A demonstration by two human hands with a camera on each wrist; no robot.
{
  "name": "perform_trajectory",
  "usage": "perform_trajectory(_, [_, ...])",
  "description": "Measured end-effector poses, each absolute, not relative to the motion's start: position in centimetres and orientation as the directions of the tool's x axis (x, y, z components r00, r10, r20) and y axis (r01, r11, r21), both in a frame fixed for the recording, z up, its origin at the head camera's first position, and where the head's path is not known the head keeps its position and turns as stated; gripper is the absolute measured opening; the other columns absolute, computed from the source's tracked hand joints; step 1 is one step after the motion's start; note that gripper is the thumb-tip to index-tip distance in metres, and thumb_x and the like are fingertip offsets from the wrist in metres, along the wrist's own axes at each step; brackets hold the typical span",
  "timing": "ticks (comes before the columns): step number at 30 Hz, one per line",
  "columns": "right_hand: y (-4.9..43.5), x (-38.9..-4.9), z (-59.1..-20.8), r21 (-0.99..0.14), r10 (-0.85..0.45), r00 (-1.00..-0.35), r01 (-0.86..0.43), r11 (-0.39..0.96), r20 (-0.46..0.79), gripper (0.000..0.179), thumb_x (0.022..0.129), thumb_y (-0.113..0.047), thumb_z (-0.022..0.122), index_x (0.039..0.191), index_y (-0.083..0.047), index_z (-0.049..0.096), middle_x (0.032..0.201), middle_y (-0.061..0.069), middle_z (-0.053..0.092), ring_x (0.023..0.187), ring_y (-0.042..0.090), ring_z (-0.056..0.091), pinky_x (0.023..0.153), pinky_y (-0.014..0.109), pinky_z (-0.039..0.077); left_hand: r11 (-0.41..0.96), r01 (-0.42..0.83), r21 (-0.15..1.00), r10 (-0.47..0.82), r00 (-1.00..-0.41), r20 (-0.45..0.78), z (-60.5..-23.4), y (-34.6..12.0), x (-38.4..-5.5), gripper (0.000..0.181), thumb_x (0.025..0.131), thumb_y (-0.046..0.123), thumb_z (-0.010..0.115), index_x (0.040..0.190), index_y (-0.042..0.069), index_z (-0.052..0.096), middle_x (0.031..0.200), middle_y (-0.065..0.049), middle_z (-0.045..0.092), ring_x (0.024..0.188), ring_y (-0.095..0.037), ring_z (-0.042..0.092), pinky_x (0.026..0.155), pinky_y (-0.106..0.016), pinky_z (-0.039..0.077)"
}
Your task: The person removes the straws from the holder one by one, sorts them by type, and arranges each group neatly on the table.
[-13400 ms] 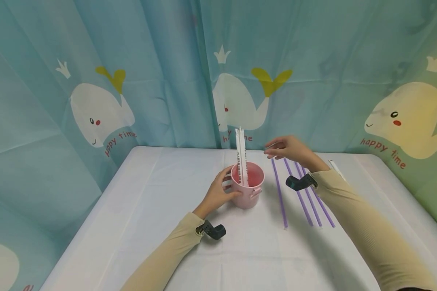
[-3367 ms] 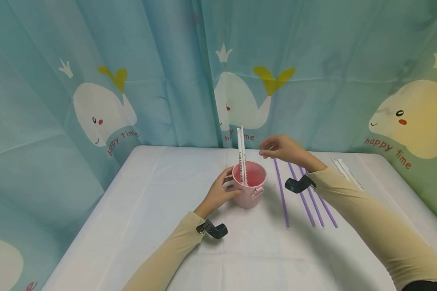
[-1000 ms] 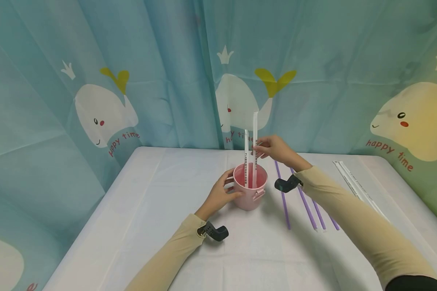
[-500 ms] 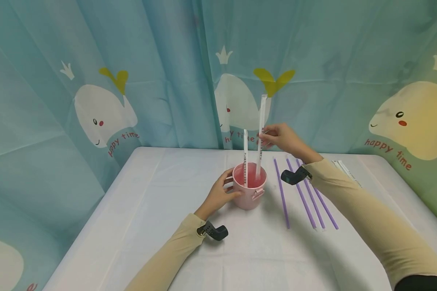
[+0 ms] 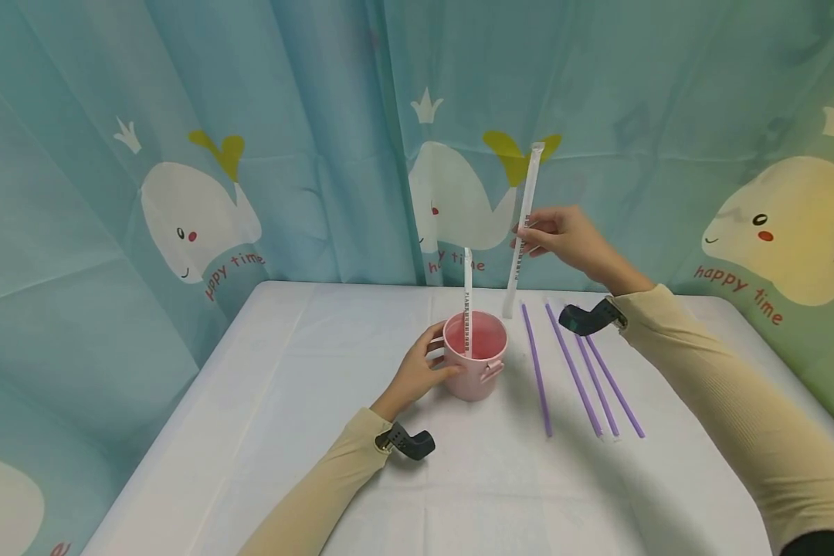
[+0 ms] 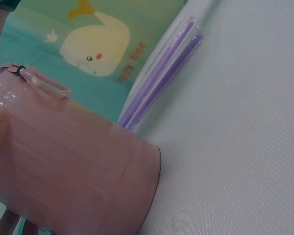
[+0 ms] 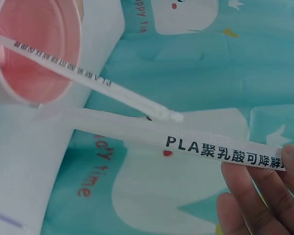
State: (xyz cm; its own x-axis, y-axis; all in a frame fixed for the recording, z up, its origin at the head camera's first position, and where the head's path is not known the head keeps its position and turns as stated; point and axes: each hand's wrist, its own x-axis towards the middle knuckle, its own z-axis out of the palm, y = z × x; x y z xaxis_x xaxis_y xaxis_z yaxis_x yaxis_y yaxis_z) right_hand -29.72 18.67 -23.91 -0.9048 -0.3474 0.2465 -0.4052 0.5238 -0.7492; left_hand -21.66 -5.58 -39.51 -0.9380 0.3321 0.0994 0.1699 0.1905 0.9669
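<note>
My left hand (image 5: 417, 374) grips a small pink bucket (image 5: 471, 384) standing on the table, thumb at the near side and fingers round the far side. One white paper-wrapped drinking straw (image 5: 468, 297) leans upright inside the bucket. Up and to the right of it, my right hand (image 5: 568, 238) pinches another white wrapped straw (image 5: 530, 181) between thumb and fingers. That straw tilts slightly, its lower end outside the bucket, above the rim. In the right wrist view, the held straw (image 7: 137, 132) shows printed "PLA" lettering. The left wrist view shows mostly the bucket's wall (image 6: 78, 161).
Several purple straws (image 5: 538, 371) in clear wrapping lie right of the bucket, pointing away from me. The white-covered table (image 5: 285, 371) ends at a blue-green whale-print curtain (image 5: 306, 193). My right sleeve (image 5: 723, 378) covers part of the table's right side.
My right hand has pinched a white straw in the bucket and lifted it out, up and rightward. Earlier two stood there; now one does. White straws at the far right are now behind the sleeve.
</note>
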Motion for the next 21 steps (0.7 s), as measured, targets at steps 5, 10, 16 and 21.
perform_trajectory(5, [20.2,-29.3,-23.3,-0.731,-0.34,-0.91,-0.398,0.554,0.238,0.027,0.091,-0.009,0.059,0.11,0.011,0.061,0.094,0.017,0.072,0.071,0.001,0.066,0.068,0.015,0.057,0.185,0.169,0.968,0.33,-0.939,0.1,-39.5,-5.6,-21.6,0.075,0.082,0.008,0.071,0.145,0.004,0.029,0.148,-0.018,0.035,0.132,-0.038,0.04,0.107,-0.047,0.041])
perform_trajectory(10, [22.5,-29.0,-23.4,-0.704,-0.329,-0.918,-0.383,0.598,0.22,0.029,0.092,-0.011,0.058,0.11,0.011,0.06,0.095,0.016,0.072,0.071,-0.001,0.066,0.066,0.013,0.056,0.183,0.171,0.968,0.325,-0.94,0.104,-39.5,-5.6,-21.6,0.075,0.082,0.006,0.071,0.145,0.003,0.03,0.148,-0.019,0.035,0.132,-0.039,0.04,0.108,-0.048,0.04])
perform_trajectory(16, [26.0,-28.7,-23.9,-0.669,-0.31,-0.93,-0.359,0.651,0.198,0.029,0.093,-0.01,0.057,0.111,0.013,0.058,0.086,0.002,0.074,0.069,-0.003,0.064,0.064,0.014,0.055,0.183,0.179,0.967,0.318,-0.941,0.114,-39.6,-5.5,-21.6,0.075,0.081,0.005,0.071,0.144,0.002,0.03,0.147,-0.02,0.035,0.132,-0.039,0.04,0.108,-0.048,0.04])
perform_trajectory(21, [29.0,-28.3,-24.4,-0.633,-0.281,-0.948,-0.312,0.709,0.152,0.03,0.094,-0.012,0.055,0.112,0.012,0.055,0.084,-0.003,0.073,0.069,-0.003,0.064,0.064,0.013,0.055,0.176,0.179,0.968,0.321,-0.94,0.115,-39.6,-5.4,-21.7,0.075,0.082,0.006,0.071,0.144,0.002,0.03,0.147,-0.02,0.035,0.132,-0.039,0.04,0.108,-0.048,0.04])
